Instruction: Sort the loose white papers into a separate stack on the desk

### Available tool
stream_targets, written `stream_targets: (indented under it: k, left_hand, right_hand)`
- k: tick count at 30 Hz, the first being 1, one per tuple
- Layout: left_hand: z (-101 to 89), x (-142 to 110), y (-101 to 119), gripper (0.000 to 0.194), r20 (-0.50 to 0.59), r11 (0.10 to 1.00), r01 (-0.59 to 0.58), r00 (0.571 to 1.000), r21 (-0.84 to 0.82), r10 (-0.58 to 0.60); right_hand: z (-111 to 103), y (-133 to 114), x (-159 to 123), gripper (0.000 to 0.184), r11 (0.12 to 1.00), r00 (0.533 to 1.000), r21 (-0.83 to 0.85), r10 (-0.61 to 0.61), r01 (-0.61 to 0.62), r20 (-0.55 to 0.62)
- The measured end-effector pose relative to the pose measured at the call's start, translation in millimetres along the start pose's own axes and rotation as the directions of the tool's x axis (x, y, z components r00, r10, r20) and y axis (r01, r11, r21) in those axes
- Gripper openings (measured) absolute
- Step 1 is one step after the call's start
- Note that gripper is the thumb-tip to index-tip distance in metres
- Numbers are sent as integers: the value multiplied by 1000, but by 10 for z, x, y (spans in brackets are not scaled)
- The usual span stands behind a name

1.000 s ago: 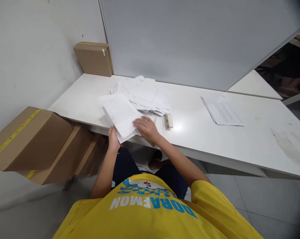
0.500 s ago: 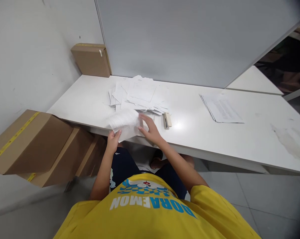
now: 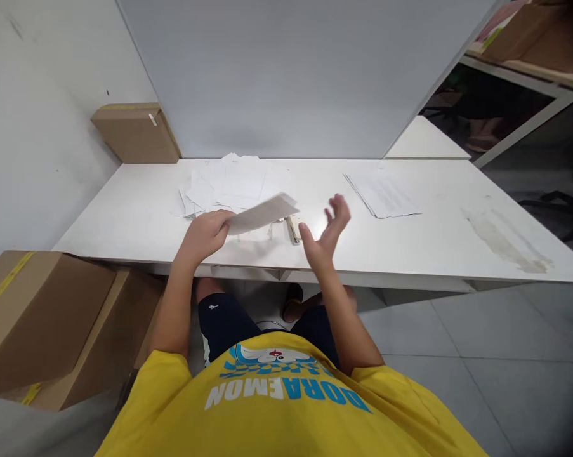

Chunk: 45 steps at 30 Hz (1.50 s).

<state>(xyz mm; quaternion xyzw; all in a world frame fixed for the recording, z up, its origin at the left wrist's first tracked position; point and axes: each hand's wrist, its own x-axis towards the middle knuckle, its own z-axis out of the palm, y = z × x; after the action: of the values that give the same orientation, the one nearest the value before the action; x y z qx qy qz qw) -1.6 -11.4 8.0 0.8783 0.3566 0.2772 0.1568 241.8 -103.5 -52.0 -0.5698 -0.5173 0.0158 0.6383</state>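
My left hand (image 3: 205,233) is closed on the left end of a few sheets of paper (image 3: 262,212), which it holds tilted above the desk. To the right of the sheets, my right hand (image 3: 325,236) is raised with fingers apart and holds nothing. A cream stapler (image 3: 294,229) lies on the desk between the two hands, partly behind the sheets. Behind my left hand spreads a messy pile of white papers (image 3: 229,179). A neater stack of printed sheets (image 3: 384,193) lies farther right, beyond my right hand.
The white desk (image 3: 424,251) has a stained, worn patch (image 3: 505,244) at its right. A cardboard box (image 3: 136,132) stands in the back left corner. More cardboard boxes (image 3: 43,317) are piled at the left, beside the desk. A grey partition (image 3: 276,76) rises behind.
My right hand has let go of the sheets and moved right, opening. My left hand has lifted the sheets and turned them toward the right. The view has swung rightward.
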Motion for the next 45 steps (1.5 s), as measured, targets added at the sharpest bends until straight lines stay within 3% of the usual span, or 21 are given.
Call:
stream_targets:
  k: [3,5,7,8,10,13,16,19,21,23,28,31,35,40,45]
  left_hand:
    - [-76,148,235,34,159,962,-161,979,222,127]
    - [-61,199,352,32,255,926,-234,954,296,159]
    - [-36,198,378,29,297,908,-272,938,318,178]
    - [-23,178,345,27,273,913,-269,944,308,186]
    - [23,106,185,29,120,953,-196,978,229,172]
    - [213,-52,-201,50,-167,990,-6,986,-143,-18]
    - [522,-194,-523,57,-158,766,90,957,-637,-243]
    - [746,-248,-611,53,-125,548,129,907,-826,-402]
    - [788,-237,-576,50,-192,525,82,873,-847,-448]
    - [776,-218,-537,47,-278,562,21,854,-827,-441]
    - [836,-295,-628,46,-358,666,-16,852,-746,-381]
    - [959,-409,-726,50,-355,684,-2,856,-729,-375]
    - [1017,-505,-733,50,-314,682,36,868,-731,-383]
    - [981,-507,-638,39,-357,675,32,829,-737,-429]
    - [967,-548,-544,37,-327,635,107,785,-765,-526]
  right_hand:
    - [-224,-45,174,71,999,966,-16,-38,43,255]
    - [-216,22,185,50,995,898,95,-6,-40,440]
    - [-114,159,99,30,964,852,194,55,-180,521]
    - [-49,237,33,25,943,849,227,93,-242,520]
    - [68,373,-100,23,911,878,262,180,-319,444]
    - [163,461,-207,19,900,924,283,249,-331,289]
    - [181,402,-168,18,915,955,308,196,-260,225]
    - [155,270,-65,17,938,973,303,108,-166,202]
    - [137,190,-17,18,952,981,281,72,-121,178]
    - [139,152,-20,21,960,985,255,79,-116,153]
    - [272,301,-258,38,931,960,261,212,-255,184]
    - [353,443,-443,46,892,925,277,298,-358,235]
    - [360,515,-561,39,852,891,284,373,-439,258]
    - [312,498,-561,34,853,885,248,413,-459,216]
    - [204,505,-585,35,834,852,235,421,-499,312]
